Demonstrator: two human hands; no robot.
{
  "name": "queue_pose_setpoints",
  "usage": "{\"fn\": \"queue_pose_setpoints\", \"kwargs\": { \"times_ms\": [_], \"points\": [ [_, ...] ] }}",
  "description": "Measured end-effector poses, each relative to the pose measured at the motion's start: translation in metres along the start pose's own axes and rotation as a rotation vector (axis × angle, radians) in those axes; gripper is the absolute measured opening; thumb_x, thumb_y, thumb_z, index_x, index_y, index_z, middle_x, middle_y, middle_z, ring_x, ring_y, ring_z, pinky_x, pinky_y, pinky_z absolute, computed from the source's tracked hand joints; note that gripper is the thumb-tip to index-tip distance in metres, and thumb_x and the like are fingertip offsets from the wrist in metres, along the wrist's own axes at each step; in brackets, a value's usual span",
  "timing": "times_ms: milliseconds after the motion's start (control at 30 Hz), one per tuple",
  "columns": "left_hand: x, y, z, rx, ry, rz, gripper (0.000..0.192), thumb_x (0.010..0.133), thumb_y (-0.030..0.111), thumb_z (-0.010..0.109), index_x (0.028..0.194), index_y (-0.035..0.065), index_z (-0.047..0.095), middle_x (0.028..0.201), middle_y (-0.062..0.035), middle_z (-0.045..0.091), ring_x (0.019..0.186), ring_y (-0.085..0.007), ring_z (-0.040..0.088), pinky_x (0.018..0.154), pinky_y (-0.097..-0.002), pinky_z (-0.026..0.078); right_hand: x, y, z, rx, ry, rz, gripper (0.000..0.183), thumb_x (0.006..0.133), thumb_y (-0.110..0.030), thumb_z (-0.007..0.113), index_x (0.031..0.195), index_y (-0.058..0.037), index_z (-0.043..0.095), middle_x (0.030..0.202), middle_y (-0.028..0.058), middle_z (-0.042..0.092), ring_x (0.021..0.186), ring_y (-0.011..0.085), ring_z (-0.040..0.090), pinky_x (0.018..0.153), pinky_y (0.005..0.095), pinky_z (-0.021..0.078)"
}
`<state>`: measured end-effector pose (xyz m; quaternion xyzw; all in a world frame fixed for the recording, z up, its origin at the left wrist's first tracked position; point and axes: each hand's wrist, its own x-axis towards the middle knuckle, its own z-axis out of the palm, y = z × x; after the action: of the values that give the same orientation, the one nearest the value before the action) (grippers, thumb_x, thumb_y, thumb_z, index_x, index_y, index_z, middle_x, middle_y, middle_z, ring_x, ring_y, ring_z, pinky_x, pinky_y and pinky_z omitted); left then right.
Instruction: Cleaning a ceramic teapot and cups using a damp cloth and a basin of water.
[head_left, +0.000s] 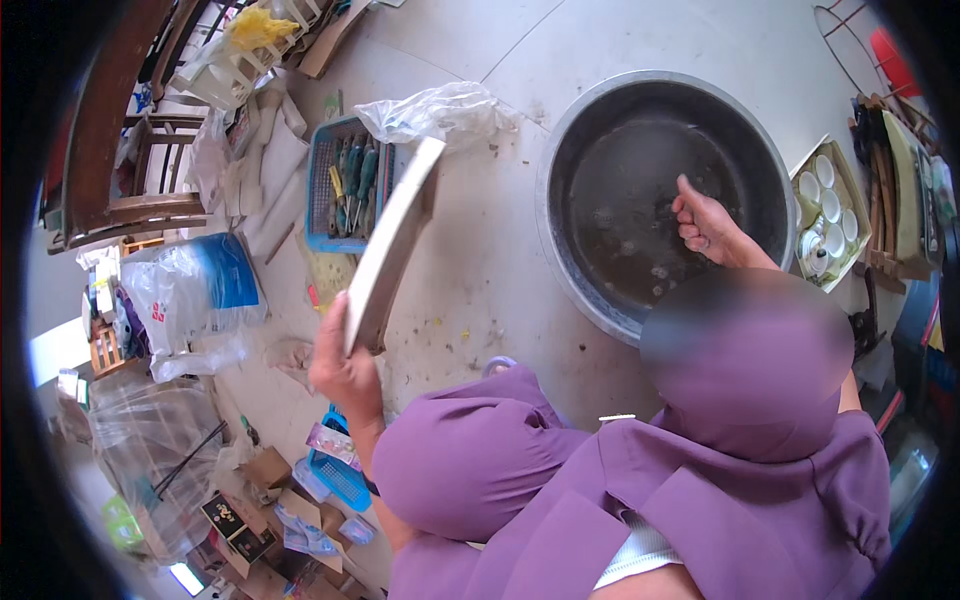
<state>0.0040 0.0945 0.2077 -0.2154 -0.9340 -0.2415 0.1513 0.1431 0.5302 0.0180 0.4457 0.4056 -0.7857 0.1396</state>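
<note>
On the left, my left hand (345, 371) grips the lower end of a long, flat, tray-like panel (394, 244), tilted up on edge. Its narrow side is white and its face brownish grey. My right hand (705, 225) is over a large round dark basin (553, 202) with a grey rim, fingers curled in and nothing visible in them. Murky water (622, 217) with some bubbles lies in the basin. Right of it, a shallow box (831, 281) holds several white cups (831, 206) and a small teapot (812, 249).
Left of the panel, a blue plastic basket (313, 199) holds several screwdrivers (366, 180); a clear plastic bag (439, 111) lies beside it. Wooden furniture (97, 135), a filled plastic bag (169, 289) and cardboard boxes (266, 466) crowd the left. Another blue basket (341, 476) is near my left forearm.
</note>
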Motion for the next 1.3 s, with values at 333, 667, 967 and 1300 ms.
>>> {"fn": "queue_pose_setpoints", "kwargs": {
  "times_ms": [333,667,967,1300],
  "points": [
    [0.000,-0.018,-0.001,-0.311,0.105,-0.351,0.028,0.087,-0.006,0.061,0.114,-0.0020,0.064,0.109,-0.0081,0.066,0.098,-0.0151,0.062,0.089,-0.0262,0.048,0.000,-0.001,0.020,-0.081,0.032,-0.243,0.049,0.095,-0.060,0.045,0.072,-0.0166,0.039,0.057,-0.0065,0.027,0.042,0.0064,0.024,0.038,0.0233,0.0175],
    [0.023,-0.066,-0.025,-0.877,0.208,-0.659,0.034,0.088,0.000,0.061,0.122,0.0000,0.056,0.116,-0.0127,0.063,0.103,-0.0209,0.062,0.089,-0.0323,0.050,-0.012,-0.027,0.031,0.200,-0.148,-0.205,0.044,0.092,-0.014,0.065,0.130,-0.0090,0.043,0.100,0.0066,0.050,0.089,0.0159,0.056,0.070,0.0234,0.0511],
    [-0.061,-0.138,0.065,-1.194,0.295,-1.218,0.043,0.092,0.022,0.061,0.129,0.0031,0.051,0.122,-0.0118,0.058,0.108,-0.0264,0.060,0.092,-0.0436,0.050,0.002,-0.011,0.025,-0.040,-0.008,-0.077,0.037,0.097,-0.051,0.047,0.092,-0.0142,0.048,0.068,-0.0068,0.035,0.047,0.0034,0.027,0.039,0.0183,0.0167],
    [-0.029,-0.152,0.044,-1.157,0.292,-1.293,0.035,0.092,0.017,0.057,0.121,-0.0014,0.055,0.120,-0.0156,0.061,0.108,-0.0302,0.059,0.096,-0.0439,0.047,0.000,-0.021,0.046,-0.122,0.088,-0.196,0.041,0.097,-0.056,0.044,0.079,-0.0196,0.040,0.060,-0.0075,0.029,0.045,0.0043,0.025,0.039,0.0221,0.0144]
  ]
}}
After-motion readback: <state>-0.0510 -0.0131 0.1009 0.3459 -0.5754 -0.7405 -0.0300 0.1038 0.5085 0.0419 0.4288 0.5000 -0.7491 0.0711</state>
